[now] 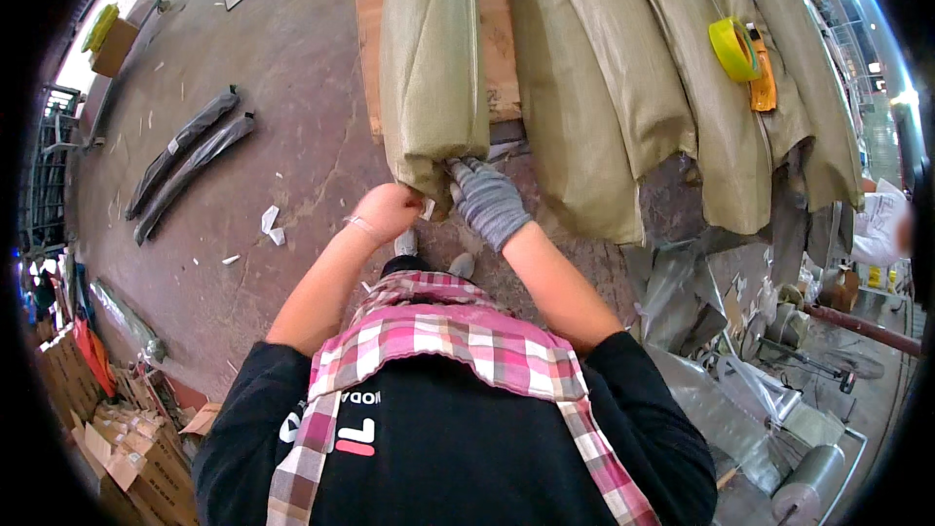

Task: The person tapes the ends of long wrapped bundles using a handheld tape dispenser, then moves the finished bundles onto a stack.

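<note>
Both hands work the near end of the leftmost olive woven-sack roll (429,58), which lies lengthwise on a wooden pallet (499,49) with its gathered end hanging past the pallet edge, just ahead of the person. Left hand (388,209), bare with a thin band at the wrist, has its grip closed in a fist at the sack's bunched corner, appears to pinch the fabric. Right hand (487,200), in a grey knit glove, has fingers curled tight onto the same bunched end, just beside the left, almost touching. More olive sack rolls (623,68) lie alongside to the right; a yellow tape roll (733,47) and an orange tool (763,78) rest on one. Two dark wrapped bundles (190,161) lie on the concrete floor (292,88), well apart to the left.
</note>
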The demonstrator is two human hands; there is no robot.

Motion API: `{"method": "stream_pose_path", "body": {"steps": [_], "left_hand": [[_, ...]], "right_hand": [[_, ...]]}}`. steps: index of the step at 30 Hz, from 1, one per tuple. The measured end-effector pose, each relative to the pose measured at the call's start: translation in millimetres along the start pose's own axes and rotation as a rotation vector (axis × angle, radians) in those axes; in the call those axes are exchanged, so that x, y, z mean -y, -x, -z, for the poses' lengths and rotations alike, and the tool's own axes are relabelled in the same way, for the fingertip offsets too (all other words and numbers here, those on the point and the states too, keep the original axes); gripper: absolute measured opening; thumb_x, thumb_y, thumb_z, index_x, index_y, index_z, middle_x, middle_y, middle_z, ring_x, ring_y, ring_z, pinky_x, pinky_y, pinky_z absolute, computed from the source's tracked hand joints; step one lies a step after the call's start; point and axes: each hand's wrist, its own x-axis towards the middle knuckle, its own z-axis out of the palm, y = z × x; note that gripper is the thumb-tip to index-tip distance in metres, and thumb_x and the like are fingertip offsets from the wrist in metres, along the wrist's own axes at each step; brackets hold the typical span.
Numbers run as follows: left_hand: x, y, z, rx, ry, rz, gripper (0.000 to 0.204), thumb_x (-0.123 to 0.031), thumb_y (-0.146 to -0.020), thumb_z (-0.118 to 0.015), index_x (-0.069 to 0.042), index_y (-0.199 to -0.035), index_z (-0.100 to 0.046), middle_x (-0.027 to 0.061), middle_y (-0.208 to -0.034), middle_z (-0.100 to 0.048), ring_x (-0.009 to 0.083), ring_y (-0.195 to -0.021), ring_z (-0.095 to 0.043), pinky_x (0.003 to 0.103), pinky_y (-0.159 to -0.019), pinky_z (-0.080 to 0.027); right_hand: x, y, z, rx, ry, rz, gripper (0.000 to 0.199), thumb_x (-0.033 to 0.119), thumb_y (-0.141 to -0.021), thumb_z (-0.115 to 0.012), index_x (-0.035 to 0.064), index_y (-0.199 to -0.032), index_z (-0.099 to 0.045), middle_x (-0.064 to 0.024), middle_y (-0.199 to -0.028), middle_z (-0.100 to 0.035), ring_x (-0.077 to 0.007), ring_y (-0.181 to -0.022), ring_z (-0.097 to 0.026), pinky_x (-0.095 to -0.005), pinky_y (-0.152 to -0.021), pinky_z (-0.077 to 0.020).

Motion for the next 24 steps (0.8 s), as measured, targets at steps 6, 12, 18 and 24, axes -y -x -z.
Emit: {"method": "stream_pose_path", "body": {"steps": [6, 12, 18, 24], "left_hand": [[-24, -17, 47, -0.528, -0.057, -0.352, 0.063, -0.013, -0.058, -0.070, -0.018, -0.115, -0.045, 0.0106, -0.119, -0.040, 0.0281, -0.089, -0.052, 0.035, -0.080, -0.045], [-23, -57, 30, -0.644, -0.564, -0.288, 0.051, -0.009, -0.066, -0.056, -0.028, -0.112, -0.047, 0.0086, -0.122, -0.037, 0.0270, -0.084, -0.054, 0.034, -0.064, -0.050], [-38, -84, 28, -0.716, -0.559, -0.284, 0.044, -0.010, -0.071, -0.051, -0.028, -0.111, -0.047, 0.0089, -0.121, -0.039, 0.0272, -0.080, -0.053, 0.036, -0.058, -0.049], [-34, -88, 23, -0.799, -0.517, -0.346, 0.045, -0.010, -0.068, -0.051, -0.029, -0.108, -0.046, 0.0107, -0.119, -0.040, 0.0262, -0.076, -0.053, 0.035, -0.051, -0.049]], "right_hand": [[20, -20, -25, 0.080, -0.052, -0.098, 0.054, 0.031, -0.078, -0.047, 0.0003, -0.121, -0.036, -0.0211, -0.122, -0.038, -0.0390, -0.114, -0.033, -0.0425, -0.097, -0.0258], [27, -54, -17, 0.126, -0.037, 0.026, 0.049, 0.032, -0.082, -0.039, 0.0059, -0.123, -0.037, -0.0175, -0.128, -0.035, -0.0337, -0.118, -0.031, -0.0423, -0.099, -0.0218], [-29, -70, -16, 0.162, -0.515, -0.015, 0.037, 0.031, -0.082, -0.043, 0.0038, -0.105, -0.052, -0.0110, -0.105, -0.055, -0.0298, -0.097, -0.049, -0.0372, -0.084, -0.0379], [-37, -6, -81, -0.213, -1.204, -0.627, 0.030, 0.027, -0.081, -0.051, 0.0075, -0.103, -0.054, -0.0055, -0.096, -0.057, -0.0191, -0.090, -0.050, -0.0315, -0.077, -0.0420]]}}
